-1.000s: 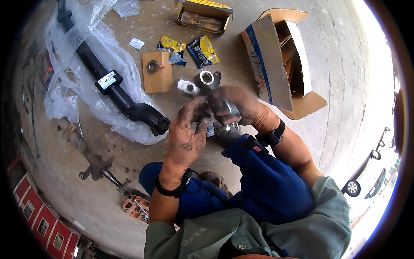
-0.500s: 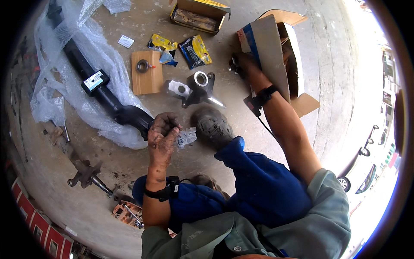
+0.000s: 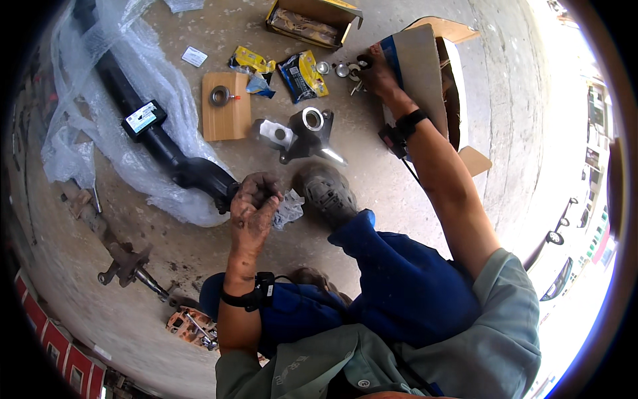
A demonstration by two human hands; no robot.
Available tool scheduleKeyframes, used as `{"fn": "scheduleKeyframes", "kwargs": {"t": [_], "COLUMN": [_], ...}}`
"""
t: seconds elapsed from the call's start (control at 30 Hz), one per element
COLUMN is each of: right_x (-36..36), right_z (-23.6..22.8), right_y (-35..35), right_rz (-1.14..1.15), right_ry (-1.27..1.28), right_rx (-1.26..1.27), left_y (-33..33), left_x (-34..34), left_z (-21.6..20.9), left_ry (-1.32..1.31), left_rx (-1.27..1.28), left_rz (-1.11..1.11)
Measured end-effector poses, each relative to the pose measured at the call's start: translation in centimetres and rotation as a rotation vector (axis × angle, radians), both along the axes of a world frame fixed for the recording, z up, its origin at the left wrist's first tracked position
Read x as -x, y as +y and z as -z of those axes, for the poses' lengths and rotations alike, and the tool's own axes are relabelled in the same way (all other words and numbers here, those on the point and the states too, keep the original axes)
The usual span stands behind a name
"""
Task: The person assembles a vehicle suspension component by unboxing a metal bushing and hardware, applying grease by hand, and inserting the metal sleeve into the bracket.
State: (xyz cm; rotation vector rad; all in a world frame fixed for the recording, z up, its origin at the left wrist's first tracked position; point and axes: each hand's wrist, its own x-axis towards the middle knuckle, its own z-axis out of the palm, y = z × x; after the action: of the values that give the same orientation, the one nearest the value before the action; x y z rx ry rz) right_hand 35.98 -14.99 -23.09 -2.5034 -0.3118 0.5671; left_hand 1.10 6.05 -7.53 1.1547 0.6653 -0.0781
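Note:
My left hand (image 3: 254, 203), smudged with grease, hovers by the forked end of a long black axle beam (image 3: 163, 149). Its fingers curl toward the thumb; anything inside them is hidden. Crumpled clear plastic (image 3: 290, 209) lies beside it on the floor. My right hand (image 3: 379, 76) reaches down beside an opened cardboard box (image 3: 415, 63), its fingers bent over small metal parts. Next to those fingertips lie a round metal cap (image 3: 342, 70) and a smaller one (image 3: 323, 68). What the right fingers grip, if anything, cannot be made out.
Between my hands stands a steering knuckle (image 3: 309, 133). A bearing (image 3: 220, 96) sits on flat cardboard (image 3: 226, 126). Yellow-black packets (image 3: 303, 76) and a yellow carton (image 3: 309, 26) lie farther off. Bubble wrap (image 3: 73, 156) surrounds the beam; a rusty old knuckle (image 3: 126, 264) rests at left.
My right hand has moved slightly away from me along the box, uncovering round metal caps on the floor. My left hand keeps nearly the same curled pose.

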Motion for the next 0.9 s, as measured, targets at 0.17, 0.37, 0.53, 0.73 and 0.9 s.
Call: {"fn": "scheduleKeyframes", "kwargs": {"t": [0.17, 0.37, 0.53, 0.73, 0.9], "right_x": [-0.6, 1.5, 0.3, -0.7, -3.3], "right_z": [1.5, -2.8, -0.1, -1.2, -2.5], "right_y": [-1.7, 0.4, -2.2, 0.4, 6.5], "right_rz": [-0.101, -0.051, -0.176, 0.175, 0.269], "right_ry": [-0.176, -0.118, -0.123, 0.028, 0.394], "right_rx": [-0.133, 0.149, 0.153, -0.266, -0.296], "left_y": [-0.3, 0.2, -0.1, 0.3, 0.3], "left_x": [0.0, 0.9, 1.3, 2.0, 2.8], "left_z": [0.8, 1.9, 3.1, 3.4, 3.5], "left_ry": [-0.024, 0.019, 0.056, 0.239, 0.238], "left_rx": [-0.032, -0.034, -0.06, -0.441, -0.492], "left_rz": [0.034, 0.017, 0.043, 0.34, 0.464]}}
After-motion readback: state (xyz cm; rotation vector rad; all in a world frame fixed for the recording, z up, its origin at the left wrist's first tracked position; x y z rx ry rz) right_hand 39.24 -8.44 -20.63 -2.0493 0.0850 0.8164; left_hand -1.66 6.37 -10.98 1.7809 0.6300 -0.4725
